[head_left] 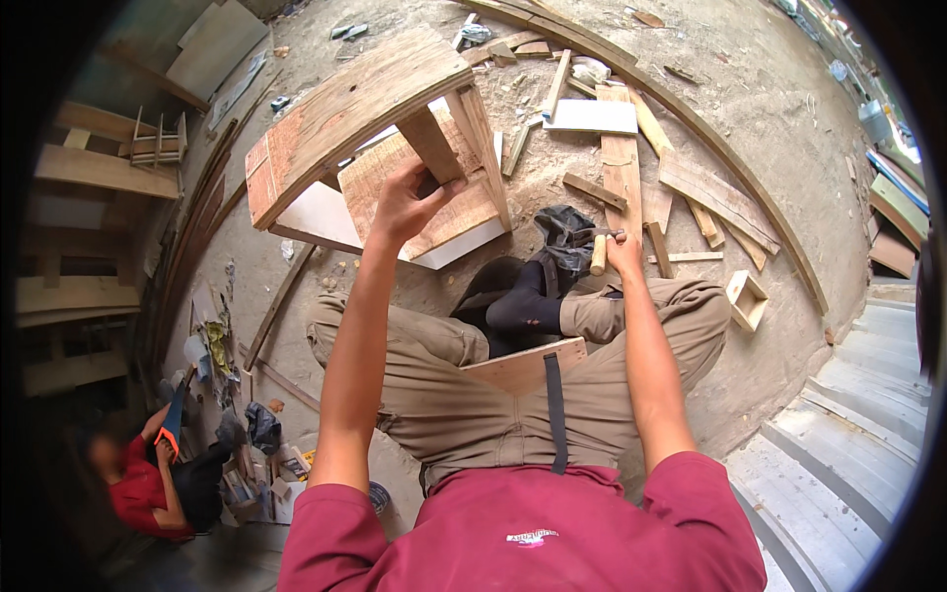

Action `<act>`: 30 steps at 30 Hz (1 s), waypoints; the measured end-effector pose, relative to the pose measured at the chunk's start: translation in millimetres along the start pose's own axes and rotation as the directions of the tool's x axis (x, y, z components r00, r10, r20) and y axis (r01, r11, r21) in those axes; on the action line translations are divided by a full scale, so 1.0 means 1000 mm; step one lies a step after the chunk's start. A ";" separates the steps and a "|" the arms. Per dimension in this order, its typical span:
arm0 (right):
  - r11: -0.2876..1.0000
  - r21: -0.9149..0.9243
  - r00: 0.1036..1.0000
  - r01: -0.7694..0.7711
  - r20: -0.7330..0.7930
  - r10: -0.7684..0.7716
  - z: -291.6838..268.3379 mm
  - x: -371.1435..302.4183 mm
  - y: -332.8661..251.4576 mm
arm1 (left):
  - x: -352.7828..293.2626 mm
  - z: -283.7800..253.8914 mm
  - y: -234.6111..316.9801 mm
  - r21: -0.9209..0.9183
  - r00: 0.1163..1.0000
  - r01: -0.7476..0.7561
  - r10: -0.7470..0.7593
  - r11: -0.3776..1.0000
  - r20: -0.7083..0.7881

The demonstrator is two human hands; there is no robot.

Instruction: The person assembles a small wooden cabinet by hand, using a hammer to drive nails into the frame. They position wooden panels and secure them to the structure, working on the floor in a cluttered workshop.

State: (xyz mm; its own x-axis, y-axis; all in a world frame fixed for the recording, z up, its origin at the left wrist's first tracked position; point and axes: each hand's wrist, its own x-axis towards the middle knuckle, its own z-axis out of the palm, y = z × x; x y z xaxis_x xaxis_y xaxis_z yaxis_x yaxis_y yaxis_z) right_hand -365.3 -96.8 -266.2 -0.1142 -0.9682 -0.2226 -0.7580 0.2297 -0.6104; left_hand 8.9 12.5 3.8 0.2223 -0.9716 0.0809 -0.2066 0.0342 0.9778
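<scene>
A box-like wooden frame (365,118) with plywood panels stands tilted on the ground ahead, slightly left. My left hand (406,202) reaches into its open side, fingers closed round the lower end of a wooden slat (430,146). My right hand (623,255) is closed at the dark head end of a hammer, above my right shin. The hammer's pale wooden handle (599,257) points back toward me. Just beyond the hammer lies a crumpled black plastic bag (564,235). A plywood piece (523,367) rests across my lap near a dark strap.
Boards and offcuts (621,168) lie ahead right beside a white panel (590,116) and a long curved-looking timber (730,148). A small open wooden box (747,300) sits right. Corrugated metal sheets (838,464) fill the lower right. Another person (148,483) holds a handsaw (173,424) at lower left.
</scene>
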 end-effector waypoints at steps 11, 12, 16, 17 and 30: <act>1.000 0.009 0.999 0.006 0.048 -0.007 0.003 0.009 0.012 | -0.003 0.009 -0.001 0.021 0.999 -0.033 0.033 0.999 0.016; 1.000 0.015 0.999 -0.008 0.045 0.008 0.002 0.009 0.013 | -0.002 0.011 -0.001 0.023 0.999 -0.041 0.041 0.999 0.012; 0.997 0.005 0.987 -0.074 0.144 0.072 0.001 0.001 -0.005 | -0.006 0.008 -0.001 0.113 0.999 -0.043 0.047 0.993 -0.026; 0.996 -0.006 0.977 -0.094 0.191 0.093 -0.002 -0.002 -0.015 | -0.008 0.007 -0.003 0.136 0.998 -0.050 0.055 0.990 -0.033; 0.688 0.651 0.864 -0.320 0.498 -0.070 -0.054 -0.027 -0.077 | -0.007 0.004 -0.002 0.288 0.982 -0.174 0.187 0.942 -0.018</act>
State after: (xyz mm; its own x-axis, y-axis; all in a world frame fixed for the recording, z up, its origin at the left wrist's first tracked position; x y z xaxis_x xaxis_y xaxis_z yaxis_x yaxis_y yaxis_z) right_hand -338.5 -93.2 -172.4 0.2743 -0.8035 -0.5284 -0.0669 0.5322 -0.8440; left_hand 4.4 18.1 0.4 0.1965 -0.9438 0.2657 -0.5073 0.1341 0.8513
